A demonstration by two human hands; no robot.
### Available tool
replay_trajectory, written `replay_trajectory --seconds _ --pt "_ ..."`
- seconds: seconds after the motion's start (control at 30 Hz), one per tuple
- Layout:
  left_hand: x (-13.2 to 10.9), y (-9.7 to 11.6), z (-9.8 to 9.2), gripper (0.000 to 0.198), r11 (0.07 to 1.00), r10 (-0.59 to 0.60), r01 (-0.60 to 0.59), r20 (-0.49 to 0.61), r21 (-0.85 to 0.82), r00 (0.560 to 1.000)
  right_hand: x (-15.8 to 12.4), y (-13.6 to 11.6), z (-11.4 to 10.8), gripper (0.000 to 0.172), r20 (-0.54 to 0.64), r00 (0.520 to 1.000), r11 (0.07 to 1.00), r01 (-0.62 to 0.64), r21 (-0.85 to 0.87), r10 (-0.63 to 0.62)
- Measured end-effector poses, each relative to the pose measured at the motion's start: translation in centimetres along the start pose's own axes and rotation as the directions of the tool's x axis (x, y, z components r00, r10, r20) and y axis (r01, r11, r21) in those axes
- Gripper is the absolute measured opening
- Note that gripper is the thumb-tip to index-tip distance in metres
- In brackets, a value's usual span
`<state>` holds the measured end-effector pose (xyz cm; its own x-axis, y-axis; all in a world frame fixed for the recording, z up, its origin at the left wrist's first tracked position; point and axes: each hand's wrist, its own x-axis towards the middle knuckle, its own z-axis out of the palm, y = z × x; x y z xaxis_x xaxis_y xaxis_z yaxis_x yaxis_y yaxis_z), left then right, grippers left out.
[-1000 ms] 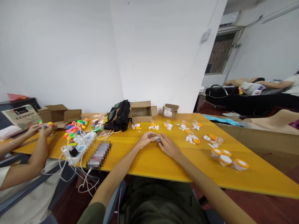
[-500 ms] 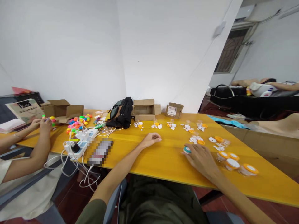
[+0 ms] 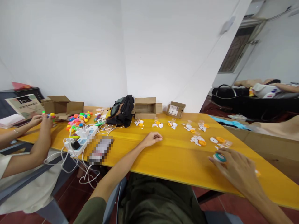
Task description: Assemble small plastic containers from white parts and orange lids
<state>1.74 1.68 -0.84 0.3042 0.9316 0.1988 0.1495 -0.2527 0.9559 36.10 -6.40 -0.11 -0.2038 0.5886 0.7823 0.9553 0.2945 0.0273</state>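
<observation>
My right hand (image 3: 235,169) is out at the right side of the yellow table (image 3: 173,158), fingers curled around a small round container with a teal-rimmed white lid (image 3: 219,157). It covers the spot where orange-lidded jars stood; only an orange sliver (image 3: 257,173) shows past it. My left hand (image 3: 152,138) rests on the table near the middle, fingers loosely curled, with nothing seen in it. Small heaps of white pieces and orange lids (image 3: 197,140) lie in a row beyond my hands.
A person at the left (image 3: 35,137) handles small coloured toys (image 3: 78,121). Power strips with cables (image 3: 79,143) and a phone (image 3: 101,149) lie near the front edge. A black bag (image 3: 122,110) and open cardboard boxes (image 3: 146,108) stand along the wall.
My hands were together at the table's middle. My right hand has carried the teal-lidded container to the right, over the jars. My left hand stayed. The camera turned right.
</observation>
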Motion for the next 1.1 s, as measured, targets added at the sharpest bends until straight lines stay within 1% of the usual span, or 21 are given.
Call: replay_trajectory --seconds 0.03,0.1,0.13,0.23,0.3,0.4,0.5,0.57,0.63,0.73,0.83,0.97,1.1 --pt "0.0 0.0 0.0 0.017 1.0 0.001 -0.001 0.0 0.002 1.0 -0.3 0.0 0.3 0.038 -0.008 0.998 0.998 0.057 0.009 -0.057" --pt "0.0 0.1 0.0 0.015 1.0 -0.002 0.002 0.003 0.004 1.0 -0.6 0.1 0.7 0.032 -0.032 0.991 0.992 0.129 0.014 -0.129" --pt "-0.1 0.1 0.0 0.015 1.0 -0.004 0.004 0.005 0.004 1.0 -0.7 0.1 0.8 0.03 -0.035 0.99 0.991 0.134 0.009 -0.134" --pt "-0.1 0.2 0.0 0.015 1.0 -0.006 0.006 0.008 0.0 1.0 -0.7 0.2 0.9 0.027 -0.011 0.995 0.995 0.096 -0.004 -0.096" --pt "-0.1 0.2 0.0 0.016 1.0 -0.005 0.005 0.01 -0.001 1.0 -0.7 0.3 0.8 0.025 0.009 0.997 0.997 0.078 -0.005 -0.078" --pt "-0.1 0.3 0.0 0.016 1.0 -0.007 0.007 0.012 0.002 1.0 -0.6 0.0 0.4 0.024 0.002 0.997 0.996 0.082 -0.022 -0.082" --pt "-0.1 0.3 0.1 0.015 1.0 -0.008 0.008 0.008 0.006 1.0 -0.2 -1.3 0.1 0.026 -0.028 0.996 0.995 0.082 -0.052 -0.083" --pt "0.0 0.3 0.2 0.015 1.0 -0.007 0.007 0.004 0.007 1.0 0.3 -2.8 0.4 0.028 -0.012 0.996 0.994 0.09 -0.066 -0.091" --pt "0.0 0.1 0.3 0.016 1.0 -0.009 0.009 0.0 0.009 1.0 1.1 -4.5 1.1 0.029 0.004 0.993 0.991 0.117 -0.073 -0.117" --pt "0.2 -0.2 0.6 0.015 1.0 -0.017 0.017 0.004 0.025 1.0 2.6 -6.9 3.1 0.028 -0.012 0.986 0.986 0.168 -0.017 -0.168" --pt "0.3 -0.3 0.8 0.011 0.998 -0.02 0.02 0.001 0.056 1.0 4.0 -8.7 5.4 0.029 0.035 0.983 0.982 0.178 0.056 -0.18" --pt "0.2 -0.1 1.2 0.009 0.991 -0.018 0.016 0.015 0.129 1.0 5.4 -10.2 8.0 0.033 0.103 0.976 0.978 0.184 0.104 -0.194" --pt "-0.4 0.6 1.5 0.013 0.983 -0.023 0.011 0.061 0.185 0.998 6.0 -10.9 10.0 0.033 0.122 0.967 0.967 0.205 0.153 -0.224"
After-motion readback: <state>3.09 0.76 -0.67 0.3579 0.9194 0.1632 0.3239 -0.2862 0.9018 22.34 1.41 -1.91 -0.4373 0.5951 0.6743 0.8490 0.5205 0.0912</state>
